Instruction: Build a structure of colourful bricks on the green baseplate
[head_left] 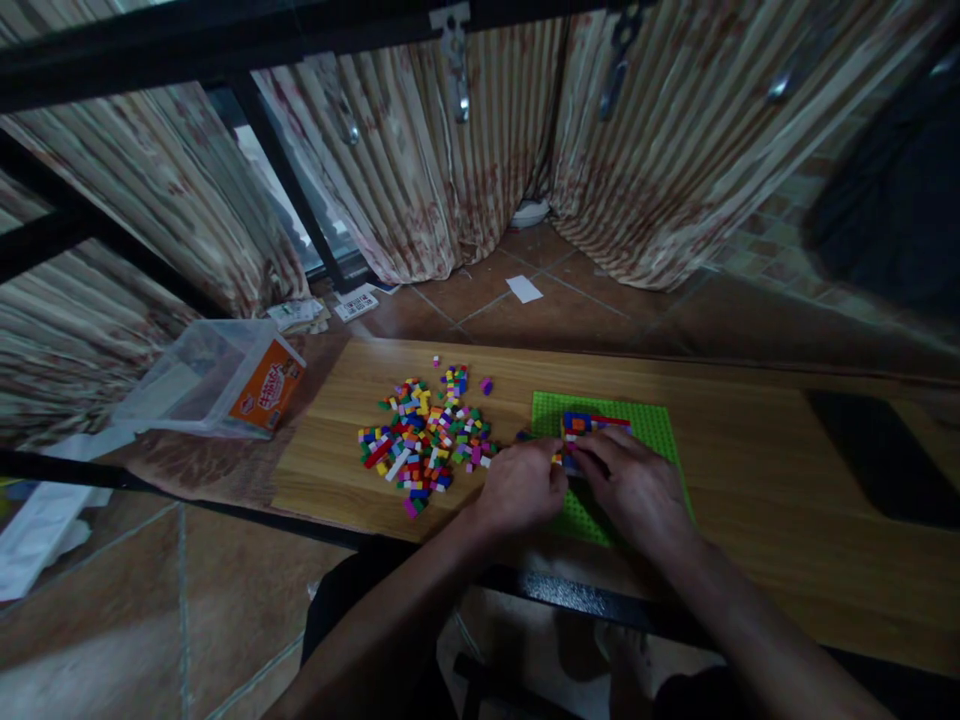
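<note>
Toy building bricks on a wooden tabletop (750, 460), as I see them from within the room. A small brick structure (577, 422), partly hidden by the hands, sits on a green studded baseplate (660, 425). The left hand (523, 485) is at its left side, the right hand (637, 480) over its near part; both hands' fingers are curled, though I cannot tell what they grip. Left of the baseplate lies a loose multicoloured brick pile (427, 430).

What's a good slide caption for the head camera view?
Left hand and right hand over bricks on a green baseplate, beside a loose brick pile.
</note>
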